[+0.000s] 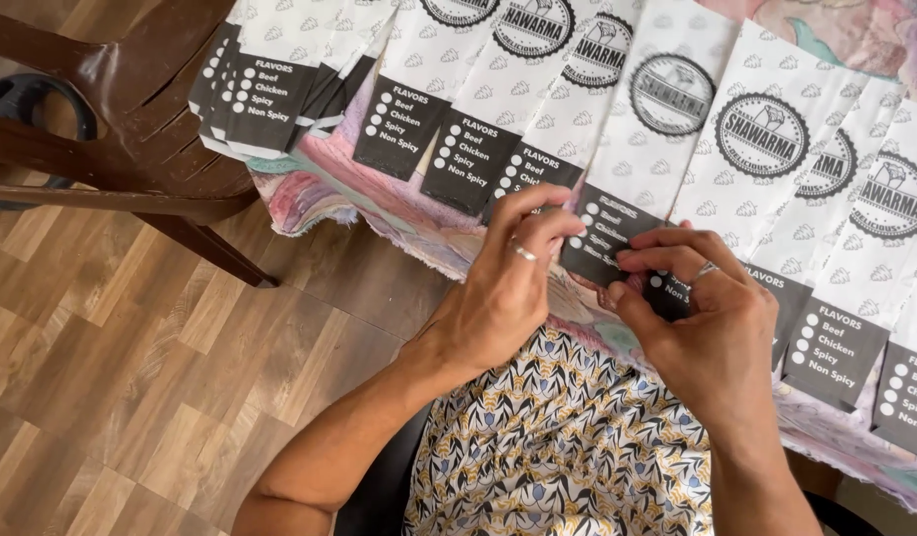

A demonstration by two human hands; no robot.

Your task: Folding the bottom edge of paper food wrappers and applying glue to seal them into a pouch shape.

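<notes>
Both hands (597, 298) pinching paper sleeve (617, 223)

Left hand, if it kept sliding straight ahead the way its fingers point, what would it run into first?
The left hand points up and right along the row of paper sleeves. It already touches the dark end of one sleeve; further on it would likely slide up that sleeve's white part.

My surface (310, 194) is covered by a pastel patterned cloth (399, 213) with a frayed edge. Directly on it lie overlapping white paper sleeves (677, 149) with dark printed ends, and a separate stack (270, 69) at the far left.
</notes>
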